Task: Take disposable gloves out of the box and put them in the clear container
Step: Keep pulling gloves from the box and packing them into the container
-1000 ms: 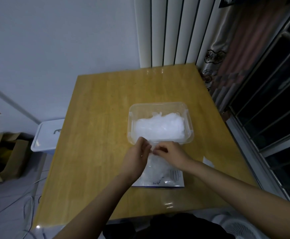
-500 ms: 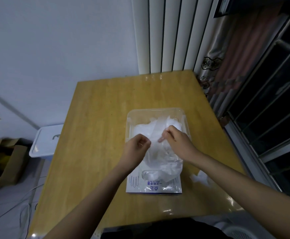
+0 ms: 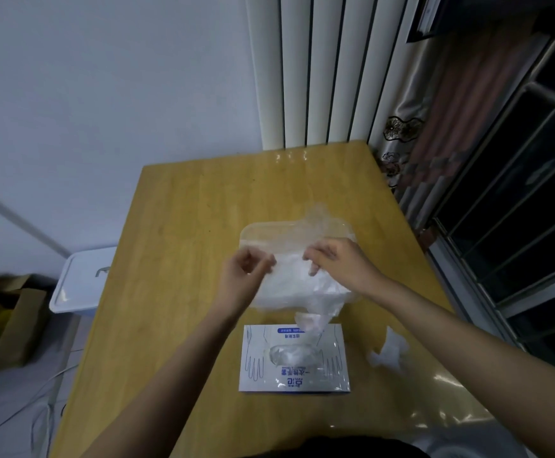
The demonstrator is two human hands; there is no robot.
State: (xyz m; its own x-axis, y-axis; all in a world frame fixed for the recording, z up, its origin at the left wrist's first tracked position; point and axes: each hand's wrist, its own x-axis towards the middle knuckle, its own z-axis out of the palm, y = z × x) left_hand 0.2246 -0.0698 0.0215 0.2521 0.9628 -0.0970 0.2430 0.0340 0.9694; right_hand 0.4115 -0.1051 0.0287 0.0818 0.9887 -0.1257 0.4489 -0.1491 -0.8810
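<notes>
On the floor left of the table (image 3: 183, 226) sits a white lidded bin (image 3: 81, 279), well apart from the work. The left hand (image 3: 246, 276) is raised over the container's near-left corner with its fingers curled inward. Thumb and forefinger seem to pinch the left edge of a glove (image 3: 289, 249) — blur there leaves the contact not quite certain.

The glove is thin clear film stretched between both hands above the container (image 3: 251, 233). It is likely held spread so that it comes free of the others and drops flat onto the white heap (image 3: 286, 285) already inside. A loose tail of film hangs over the container's near rim toward the box (image 3: 294, 361).

The box lies flat just in front of the container, slot up, with more film showing in the slot — close by, I'd judge, so each pull is a short carry. The right hand (image 3: 339, 266) hovers over the container's right half, knuckles up, fingertips bent down and nipping the glove's right edge. Further right a crumpled scrap (image 3: 390, 353) lies on the table, apart from box and container.
</notes>
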